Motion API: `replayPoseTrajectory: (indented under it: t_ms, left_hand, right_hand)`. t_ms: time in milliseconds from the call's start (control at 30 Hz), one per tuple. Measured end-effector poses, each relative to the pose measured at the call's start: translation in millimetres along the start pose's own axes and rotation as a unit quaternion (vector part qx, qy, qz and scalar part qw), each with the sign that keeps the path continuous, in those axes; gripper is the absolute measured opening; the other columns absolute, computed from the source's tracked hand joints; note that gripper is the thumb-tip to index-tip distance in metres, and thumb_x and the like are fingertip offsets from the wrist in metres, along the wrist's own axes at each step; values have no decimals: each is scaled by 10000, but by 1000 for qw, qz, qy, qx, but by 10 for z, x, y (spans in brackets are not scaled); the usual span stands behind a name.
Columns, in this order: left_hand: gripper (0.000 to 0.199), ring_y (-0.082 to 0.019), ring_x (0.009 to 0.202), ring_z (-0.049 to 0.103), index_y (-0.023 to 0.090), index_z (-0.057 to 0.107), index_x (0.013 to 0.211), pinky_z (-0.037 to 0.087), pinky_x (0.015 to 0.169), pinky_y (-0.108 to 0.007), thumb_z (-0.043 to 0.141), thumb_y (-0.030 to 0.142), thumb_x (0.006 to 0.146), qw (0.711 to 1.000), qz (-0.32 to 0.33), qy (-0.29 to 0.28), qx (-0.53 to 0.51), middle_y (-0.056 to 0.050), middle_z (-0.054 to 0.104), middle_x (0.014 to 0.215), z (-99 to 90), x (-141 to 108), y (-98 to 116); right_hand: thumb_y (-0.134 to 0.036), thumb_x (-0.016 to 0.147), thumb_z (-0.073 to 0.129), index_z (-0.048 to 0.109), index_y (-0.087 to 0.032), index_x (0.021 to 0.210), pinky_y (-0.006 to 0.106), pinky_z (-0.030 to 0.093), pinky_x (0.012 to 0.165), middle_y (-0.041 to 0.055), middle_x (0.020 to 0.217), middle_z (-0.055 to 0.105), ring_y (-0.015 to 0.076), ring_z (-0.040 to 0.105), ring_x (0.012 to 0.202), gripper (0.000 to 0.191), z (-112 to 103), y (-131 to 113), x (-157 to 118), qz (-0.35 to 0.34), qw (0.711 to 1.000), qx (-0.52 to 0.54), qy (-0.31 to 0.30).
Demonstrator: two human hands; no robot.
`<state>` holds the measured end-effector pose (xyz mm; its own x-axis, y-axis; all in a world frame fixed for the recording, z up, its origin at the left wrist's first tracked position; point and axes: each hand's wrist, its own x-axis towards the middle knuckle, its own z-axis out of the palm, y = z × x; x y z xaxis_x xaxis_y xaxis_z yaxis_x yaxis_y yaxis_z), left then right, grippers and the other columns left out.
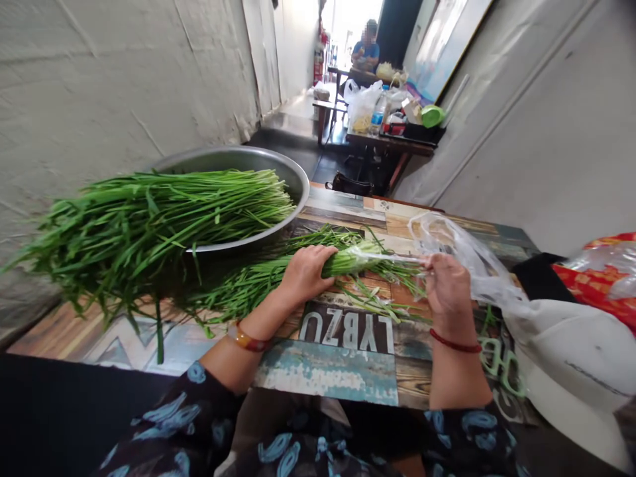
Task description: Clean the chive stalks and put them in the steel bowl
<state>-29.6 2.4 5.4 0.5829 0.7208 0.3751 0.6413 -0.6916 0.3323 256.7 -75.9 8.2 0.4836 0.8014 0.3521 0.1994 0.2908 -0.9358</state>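
My left hand (309, 273) is closed around a bunch of garlic chives (342, 262) lying on the table (328, 377). Clear plastic or tape wraps the pale stem end of the bunch. From there a thin, stretched plastic strip (402, 257) runs to my right hand (448, 285), whose fingers are pinched on it. Loose chive bits (375, 305) lie between my hands. Behind my left hand, a large metal basin (302, 199) holds a big heap of chives (189, 199), their leaf ends hanging over its left and front rim.
Right of my right hand lie a crumpled clear plastic bag (477, 258), a white cap (571, 351) and a red package (601, 278). Farther back, another table (387, 140) carries bags, a bottle and a green item. A person in blue (365, 56) sits beyond it. Walls run along both sides.
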Motion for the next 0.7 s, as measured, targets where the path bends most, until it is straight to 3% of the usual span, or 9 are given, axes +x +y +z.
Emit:
replayPoseTrajectory:
  t_ms: [67, 167, 333, 467, 567, 633, 700]
  left_hand:
    - [502, -296, 1072, 644, 166, 601, 1231, 506, 942, -431, 700, 254, 747, 998, 44, -34, 1, -117, 697, 1164, -7, -4, 23]
    - [526, -293, 1086, 643, 175, 600, 1237, 500, 960, -428, 706, 239, 726, 998, 54, -30, -20, -112, 695, 1179, -7, -3, 22]
    - [522, -285, 1105, 653, 191, 619, 1216, 505, 983, -427, 703, 231, 702, 997, 21, -5, -77, -97, 703, 1191, 0, 6, -25]
    - [515, -251, 1080, 669, 196, 622, 1209, 521, 970, -380, 688, 261, 702, 987, -35, 41, -149, -73, 705, 1192, -14, 24, -83]
    - [522, -247, 1074, 669, 185, 614, 1223, 520, 975, -375, 679, 292, 716, 984, -53, 51, -160, -74, 702, 1197, -3, 45, -120]
    - [522, -267, 1107, 657, 176, 618, 1224, 507, 1001, -401, 685, 298, 721, 988, -52, 43, -138, -93, 695, 1217, 21, 55, -129]
    - [529, -283, 1137, 642, 170, 616, 1235, 492, 1021, -421, 694, 302, 729, 992, -51, 36, -112, -111, 686, 1233, 43, 57, -123]
  right_hand:
    - [-503, 849, 625, 505, -241, 632, 325, 527, 680, -41, 588, 511, 139, 540, 592, 361, -43, 22, 51, 17, 989, 126, 75]
    - [-568, 830, 638, 440, -240, 631, 321, 542, 700, -73, 536, 407, 132, 551, 602, 432, -118, 86, 129, 56, 961, 246, 112]
    - [-550, 761, 701, 420, -241, 659, 302, 552, 706, -57, 645, 537, 139, 643, 777, 430, -343, 271, 230, 89, 936, 297, 168]
    - [-593, 870, 483, 388, -261, 684, 383, 568, 723, 14, 882, 650, 191, 662, 928, 392, -527, 309, 271, -12, 960, 145, 239]
    - [-560, 907, 427, 495, -264, 805, 426, 561, 819, 65, 1050, 675, 217, 652, 1030, 321, -473, 202, 239, -49, 951, 9, 306]
    - [-532, 902, 477, 583, -234, 881, 444, 544, 869, 94, 1035, 696, 235, 661, 1000, 317, -358, 134, 211, -51, 952, -102, 285]
    - [-480, 899, 523, 653, -202, 939, 483, 501, 963, 122, 1056, 708, 260, 652, 1035, 310, -244, 117, 186, -94, 944, -247, 199]
